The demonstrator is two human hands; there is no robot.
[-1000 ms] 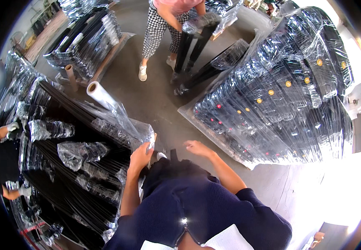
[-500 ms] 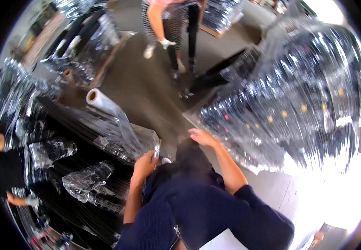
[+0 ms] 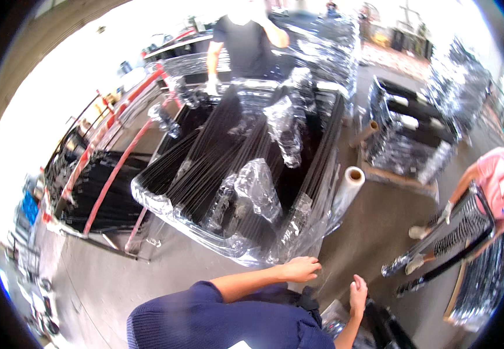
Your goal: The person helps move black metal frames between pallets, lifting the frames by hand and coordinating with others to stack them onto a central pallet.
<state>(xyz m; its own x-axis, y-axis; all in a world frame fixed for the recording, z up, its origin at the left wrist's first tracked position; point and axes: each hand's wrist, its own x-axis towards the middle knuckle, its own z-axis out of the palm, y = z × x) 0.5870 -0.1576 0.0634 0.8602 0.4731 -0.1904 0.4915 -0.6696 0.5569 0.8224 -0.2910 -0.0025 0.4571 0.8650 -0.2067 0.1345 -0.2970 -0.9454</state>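
My left hand (image 3: 302, 269) reaches across in front of me at the near right corner of a film-wrapped stack (image 3: 170, 214) of long black parts. Its fingers are loosely stretched, and nothing shows in them. Farther right, my right hand (image 3: 358, 292) is raised with its fingers apart and holds nothing. A roll of clear stretch film (image 3: 348, 189) leans at the stack's right side, its brown core facing up. Loose film (image 3: 316, 232) trails from the roll down toward my left hand. Crumpled clear film bundles (image 3: 257, 189) lie on top of the black parts.
A co-worker in a dark shirt (image 3: 246, 49) stands behind the stack. At the right, another person in a pink top (image 3: 496, 174) holds a black frame-like part. A red-railed cart (image 3: 118, 163) is at the left. Another wrapped pallet (image 3: 406, 154) stands beyond the roll.
My view has swung left, bringing the whole stack to the centre. My left hand, earlier at the edge of the film, now shows no film in it. The right hand remains raised.
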